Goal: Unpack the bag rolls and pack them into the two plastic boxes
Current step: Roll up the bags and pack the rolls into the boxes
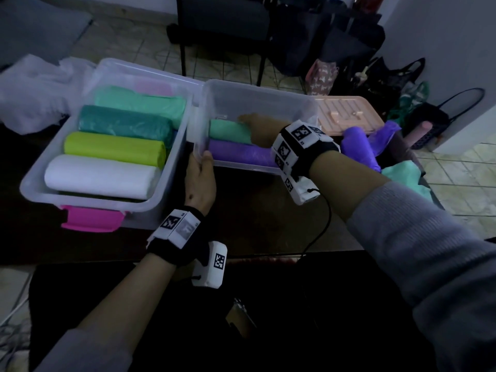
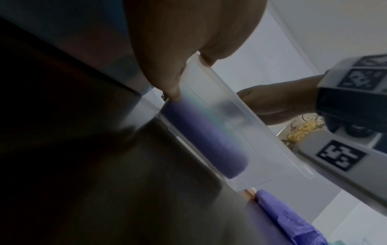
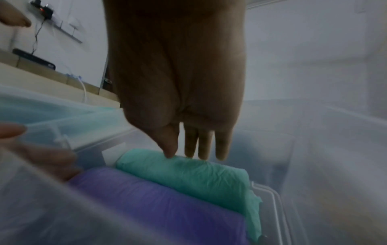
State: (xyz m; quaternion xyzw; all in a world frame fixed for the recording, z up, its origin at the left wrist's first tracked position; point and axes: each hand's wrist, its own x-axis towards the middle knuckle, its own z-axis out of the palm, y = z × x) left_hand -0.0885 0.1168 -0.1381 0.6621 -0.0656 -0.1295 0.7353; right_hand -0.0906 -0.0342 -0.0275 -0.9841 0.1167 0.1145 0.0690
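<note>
Overall light: dim, bluish in all three views.
Brightest area: pale wall and floor tiles at right edge of head view.
Shadows: lower half of head view near black; left side of left wrist view dark.
Blur: both wrist views soft, smeared toward corners.
Distortion: wide-angle bending at frame edges.

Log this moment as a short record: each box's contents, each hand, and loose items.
left box: white, lime, dark teal, mint rolls on top; pink latch in front
right box: purple roll nearest, mint roll behind it, touching
left hand: grips right box's near left corner, thumb over the rim
right hand: inside right box, straight fingertips touching the mint roll
peach lid: right of the right box
loose purple bag: on the lid's near edge
</note>
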